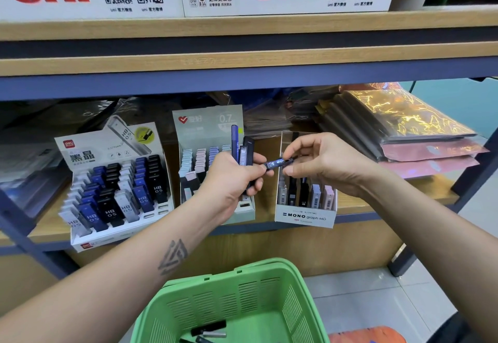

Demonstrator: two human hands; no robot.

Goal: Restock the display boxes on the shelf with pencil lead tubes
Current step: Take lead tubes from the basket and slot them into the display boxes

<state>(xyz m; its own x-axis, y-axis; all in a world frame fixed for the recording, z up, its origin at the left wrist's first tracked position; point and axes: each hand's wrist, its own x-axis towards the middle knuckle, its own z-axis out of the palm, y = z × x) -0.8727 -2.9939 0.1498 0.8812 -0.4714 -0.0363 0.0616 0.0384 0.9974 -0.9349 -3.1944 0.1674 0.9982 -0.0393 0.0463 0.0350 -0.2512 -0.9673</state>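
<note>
Head view: at the centre of the frame, a bundle of upright lead tubes (244, 154), blue and black, is gripped in the left hand (231, 178), its fingers curled round them. A single dark tube (279, 162), lying nearly level, is pinched at its right end by the thumb and fingers of the right hand (320, 162), while its left end touches the left hand's fingertips. Both hands are held in front of the wooden shelf (350, 202). Three display boxes are seen on it: a Deli box (116, 181) at centre left, filled with white, blue and black HB 0.5 tubes; a pale 0.7 box (207, 127) behind the left hand; and a MONO graph MG box (304, 216) just below the right hand, in which several tubes stand upright. At the bottom centre a green basket (242, 302) is seen, with a few dark tubes (208, 329) lying in it. Wrapped folders (404, 127) are stacked at the right of the shelf.
</note>
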